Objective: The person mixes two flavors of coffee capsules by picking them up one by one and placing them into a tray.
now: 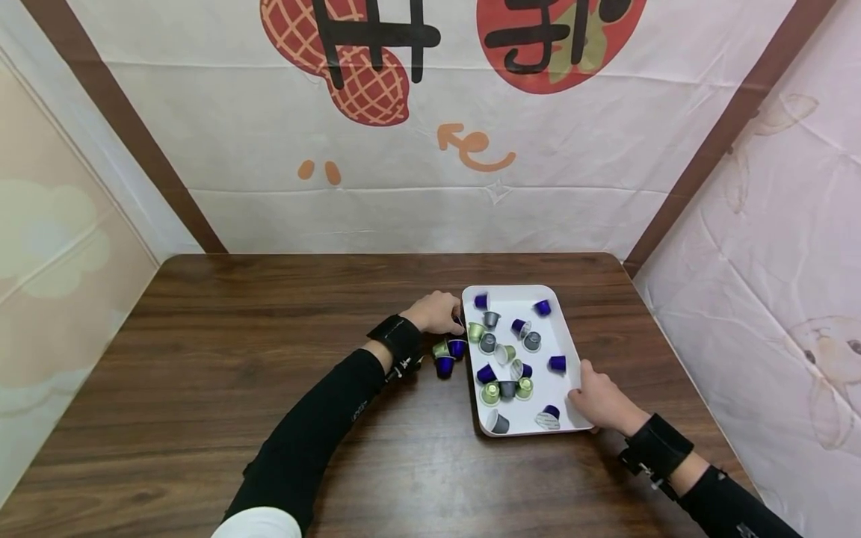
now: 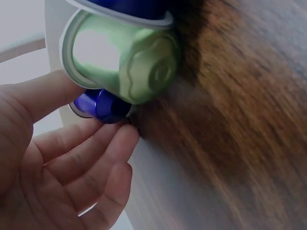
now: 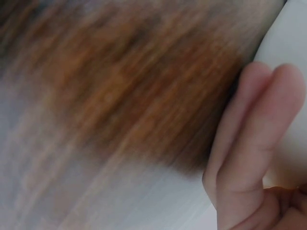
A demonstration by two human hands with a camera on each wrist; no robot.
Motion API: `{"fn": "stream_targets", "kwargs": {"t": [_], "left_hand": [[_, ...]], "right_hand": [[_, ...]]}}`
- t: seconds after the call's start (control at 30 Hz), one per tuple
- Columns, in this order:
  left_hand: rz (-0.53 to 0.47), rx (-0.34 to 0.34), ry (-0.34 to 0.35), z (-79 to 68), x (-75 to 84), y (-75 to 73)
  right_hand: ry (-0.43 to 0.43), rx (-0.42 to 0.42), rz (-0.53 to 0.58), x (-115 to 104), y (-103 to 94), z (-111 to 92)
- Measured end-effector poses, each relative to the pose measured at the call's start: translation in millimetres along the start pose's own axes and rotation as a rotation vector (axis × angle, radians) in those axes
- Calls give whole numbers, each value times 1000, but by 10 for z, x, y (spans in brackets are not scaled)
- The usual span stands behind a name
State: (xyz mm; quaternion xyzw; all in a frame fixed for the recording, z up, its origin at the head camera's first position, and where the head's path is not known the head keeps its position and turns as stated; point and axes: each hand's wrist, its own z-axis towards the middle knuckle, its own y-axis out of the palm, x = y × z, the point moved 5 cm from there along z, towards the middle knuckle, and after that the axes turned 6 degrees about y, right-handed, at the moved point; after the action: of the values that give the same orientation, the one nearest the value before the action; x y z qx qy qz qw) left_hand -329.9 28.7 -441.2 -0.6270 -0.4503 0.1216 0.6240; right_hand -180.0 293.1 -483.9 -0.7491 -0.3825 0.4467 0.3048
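A white tray (image 1: 561, 407) holds many coffee capsules in blue, green and grey, some upright, others lying on their sides. My right hand (image 1: 605, 400) grips the tray's near right corner; in the right wrist view its fingers (image 3: 249, 139) lie along the tray wall (image 3: 288, 139). Just outside the tray's left edge, my left hand (image 1: 436, 312) pinches a blue capsule (image 2: 103, 105) between thumb and fingers. Close beside it are a green capsule (image 2: 120, 60) and two blue capsules, one nearer me (image 1: 445, 367) and one by the tray (image 1: 457, 348).
The brown wooden table (image 1: 269, 336) extends widely to the left. Behind it hangs a white printed cloth (image 1: 403, 217), with more cloth (image 1: 773, 299) along the right side. A white round thing (image 1: 258, 523) shows at the bottom edge, over the left sleeve.
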Motion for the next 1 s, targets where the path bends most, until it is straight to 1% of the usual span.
{"fn": "stream_targets", "kwargs": {"t": [0.13,0.33,0.37,0.57,0.6,0.67,0.83,1.0], "left_hand": [[-4,27,-17,12,-40,6],[0,50,-52,7,-130,24],[0,63,-41,8,-150,20],[-41,75,-51,-70,-201,-25],[-45,70,-67,-93,-201,-33],[-48,75,-71,-121,-216,-44],[-31,116,-70,-205,-193,-121],[-41,162,-43,-253,-114,-198]], "right_hand": [[-4,0,-1,-1,-1,-11],[-7,-9,1,-7,-2,-13],[-6,-10,0,-9,-4,-14],[-15,-7,-3,-21,-20,-20],[-17,-7,-3,-21,-21,-19],[-19,-7,-5,-20,-20,-20],[-22,-5,-5,-20,-15,-21],[-11,-14,-6,-20,-6,-28]]}}
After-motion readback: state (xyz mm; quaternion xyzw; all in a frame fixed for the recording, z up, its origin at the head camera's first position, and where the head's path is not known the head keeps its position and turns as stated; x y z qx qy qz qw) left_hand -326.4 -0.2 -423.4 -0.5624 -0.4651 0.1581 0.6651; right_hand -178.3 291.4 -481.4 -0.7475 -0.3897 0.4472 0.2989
